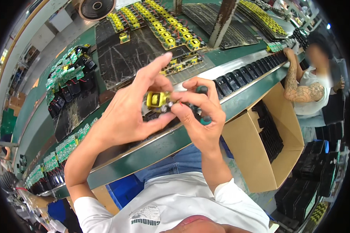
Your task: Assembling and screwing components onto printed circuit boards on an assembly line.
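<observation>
We see a small circuit board with a yellow transformer (156, 100) held up above the near edge of the counter (132, 162), between the two hands. The left hand (122, 110) grasps it from its left side, thumb below and fingers curved above, with the forefinger stretched out. The right hand (207, 134) meets it from the other side: its thumb and forefinger are pinched together by the board's right end, near a bit of red wire (181, 103), while its fingers also grip a green-handled tool (206, 120), mostly hidden by the hand.

Just beyond the right hand, we find a row of black cases (245, 73) running along the counter toward a seated co-worker (309, 95). Past the left hand lies a dark mat (112, 58), where one yellow-topped board (124, 37) sits apart from the tight rows of similar boards (163, 29). On the left we see green boards (68, 68) heaped with black cases, and nearer to us another line of green boards (62, 149). Below the counter's right side, an open cardboard box (241, 153) holds black parts (269, 132).
</observation>
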### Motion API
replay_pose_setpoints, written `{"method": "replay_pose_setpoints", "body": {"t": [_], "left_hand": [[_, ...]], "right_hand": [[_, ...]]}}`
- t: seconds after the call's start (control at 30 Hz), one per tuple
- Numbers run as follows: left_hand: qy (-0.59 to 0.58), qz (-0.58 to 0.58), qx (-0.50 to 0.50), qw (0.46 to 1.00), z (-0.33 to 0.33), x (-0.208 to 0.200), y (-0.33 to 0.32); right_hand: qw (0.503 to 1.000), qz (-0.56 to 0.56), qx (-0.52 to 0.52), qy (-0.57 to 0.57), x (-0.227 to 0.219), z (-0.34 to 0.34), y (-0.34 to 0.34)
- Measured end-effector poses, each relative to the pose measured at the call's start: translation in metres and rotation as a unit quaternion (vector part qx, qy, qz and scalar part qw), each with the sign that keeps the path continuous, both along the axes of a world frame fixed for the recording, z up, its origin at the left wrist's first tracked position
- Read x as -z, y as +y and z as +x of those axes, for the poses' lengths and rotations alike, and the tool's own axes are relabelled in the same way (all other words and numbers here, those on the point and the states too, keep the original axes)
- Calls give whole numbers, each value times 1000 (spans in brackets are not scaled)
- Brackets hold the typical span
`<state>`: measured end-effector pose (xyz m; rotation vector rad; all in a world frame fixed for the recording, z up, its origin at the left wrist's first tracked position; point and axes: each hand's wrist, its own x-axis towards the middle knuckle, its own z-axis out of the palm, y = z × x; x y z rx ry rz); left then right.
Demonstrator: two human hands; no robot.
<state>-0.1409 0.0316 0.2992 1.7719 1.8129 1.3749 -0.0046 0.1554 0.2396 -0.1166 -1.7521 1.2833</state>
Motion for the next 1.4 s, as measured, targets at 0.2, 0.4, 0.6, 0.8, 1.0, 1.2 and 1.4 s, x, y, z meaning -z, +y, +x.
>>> {"method": "replay_pose_setpoints", "body": {"t": [0.2, 0.4, 0.6, 0.8, 1.0, 1.2, 1.4], "left_hand": [[-177, -141, 98, 969, -12, 8, -21], [-71, -46, 58, 995, 3, 8, -18], [109, 70, -55, 990, 14, 20, -28], [79, -24, -95, 992, -2, 56, -57], [407, -77, -127, 901, -6, 83, -65], [470, -105, -138, 865, -7, 96, -61], [467, -116, -136, 866, -8, 102, -60]], "right_hand": [[997, -23, -70, 18, 8, 4, -3], [904, -329, -272, 1, 14, 8, -5], [862, -403, -306, 12, 23, -1, -16], [868, -422, -216, 151, 26, -32, -22], [899, -352, -200, 170, 55, -33, -35], [940, -251, -153, 175, 64, -31, -51], [946, -223, -150, 181, 65, -30, -53]]}}
